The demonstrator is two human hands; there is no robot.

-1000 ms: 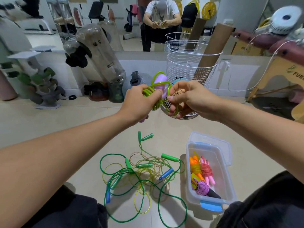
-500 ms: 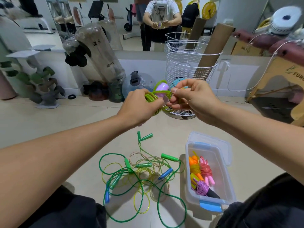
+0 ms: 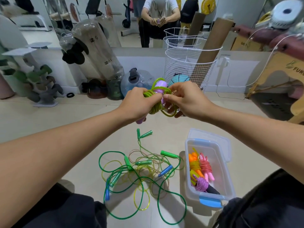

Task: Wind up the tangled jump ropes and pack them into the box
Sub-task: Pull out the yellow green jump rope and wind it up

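My left hand [image 3: 139, 103] grips a lime-green jump rope [image 3: 155, 106] wound around its purple handles [image 3: 159, 86], held up at chest height. My right hand [image 3: 185, 98] pinches a loop of the same green cord beside it. Below on the floor lies a tangle of jump ropes [image 3: 139, 173] with green and blue handles. To its right stands an open clear plastic box [image 3: 212, 197] with blue latches; inside are wound ropes in orange, pink, yellow and purple [image 3: 199, 170].
A white wire basket [image 3: 189, 63] holding cardboard tubes stands against the mirrored wall ahead. Large water bottles [image 3: 98, 51] and a dumbbell rack [image 3: 32, 76] are at the left, a wooden bench [image 3: 279, 71] at the right. The box's lid [image 3: 213, 140] lies behind it.
Both hands dropped slightly and drew closer together. My right hand has pulled another loop of green cord around the bundle.
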